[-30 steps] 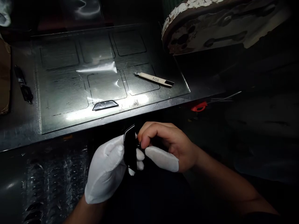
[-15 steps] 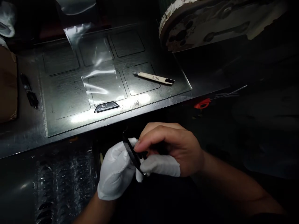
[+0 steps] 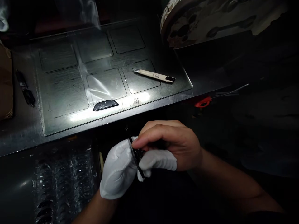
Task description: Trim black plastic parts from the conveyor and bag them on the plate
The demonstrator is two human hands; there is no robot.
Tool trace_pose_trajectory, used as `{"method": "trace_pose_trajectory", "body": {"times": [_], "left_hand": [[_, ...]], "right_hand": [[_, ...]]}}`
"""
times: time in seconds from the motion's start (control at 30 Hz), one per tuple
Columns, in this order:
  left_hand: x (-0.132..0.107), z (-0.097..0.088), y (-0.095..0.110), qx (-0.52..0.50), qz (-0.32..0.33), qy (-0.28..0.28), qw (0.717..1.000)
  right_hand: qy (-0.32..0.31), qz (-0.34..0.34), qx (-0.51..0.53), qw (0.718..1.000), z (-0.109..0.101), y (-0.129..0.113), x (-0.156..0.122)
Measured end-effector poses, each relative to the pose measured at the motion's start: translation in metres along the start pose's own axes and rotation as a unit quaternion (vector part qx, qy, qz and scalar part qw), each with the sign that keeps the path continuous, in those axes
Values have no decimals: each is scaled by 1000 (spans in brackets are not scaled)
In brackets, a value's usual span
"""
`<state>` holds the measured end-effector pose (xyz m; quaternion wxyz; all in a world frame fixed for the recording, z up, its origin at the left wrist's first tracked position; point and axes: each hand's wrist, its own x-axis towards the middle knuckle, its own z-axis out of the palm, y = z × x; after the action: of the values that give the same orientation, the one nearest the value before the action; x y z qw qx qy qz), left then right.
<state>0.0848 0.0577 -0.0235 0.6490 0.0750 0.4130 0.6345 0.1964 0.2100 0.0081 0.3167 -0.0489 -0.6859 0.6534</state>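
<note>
In front of the bench edge, my left hand [image 3: 118, 169], in a white glove, grips a thin black part [image 3: 136, 158] that is seen nearly edge-on. My right hand [image 3: 169, 146], bare but for a white cover on the thumb, closes on the same part from the right, forefinger and thumb against it. The part's far face and what lies between the fingers are hidden. Above the hands, a dark trapezoid-shaped piece [image 3: 106, 105] rests near the front of a glass sheet [image 3: 60, 126]. Farther back on the sheet lies a cream-handled craft knife [image 3: 154, 75] marked A06.
A clear plastic tray [image 3: 63, 183] with rows of dark pieces sits at lower left. A black pen [image 3: 25, 88] and a brown cardboard box [image 3: 6, 82] are at the left. A large worn machine part [image 3: 210, 25] overhangs the upper right. Something red [image 3: 202, 102] hangs by the bench edge.
The black part has turned more edge-on between my hands, which have shifted slightly. The clear film over the glass sheet looks different, with fewer bright reflections.
</note>
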Motion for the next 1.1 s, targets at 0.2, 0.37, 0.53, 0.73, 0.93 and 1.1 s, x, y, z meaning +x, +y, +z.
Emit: {"method": "trace_pose_trajectory", "body": {"times": [0.2,0.37,0.53,0.73,0.93,1.1], "left_hand": [[3,-1,3,-19,5,-25,999],[7,-3,3,-23,19,-24,999],[6,-6,1,-1,12,-17,1000],[6,-4,-2,6,23,-24,999],[1,4,13,98,48,61,992],[-7,7,30,286,56,99,951]], "right_hand": [[-8,1,-27,1000,-5,1,2],[-23,-11,-54,998,-8,8,5],[-26,-17,-81,996,-8,11,7],[-27,-21,-84,996,-8,13,5],[-6,57,-46,997,-12,17,-11],[14,123,18,992,-13,27,-30]]}}
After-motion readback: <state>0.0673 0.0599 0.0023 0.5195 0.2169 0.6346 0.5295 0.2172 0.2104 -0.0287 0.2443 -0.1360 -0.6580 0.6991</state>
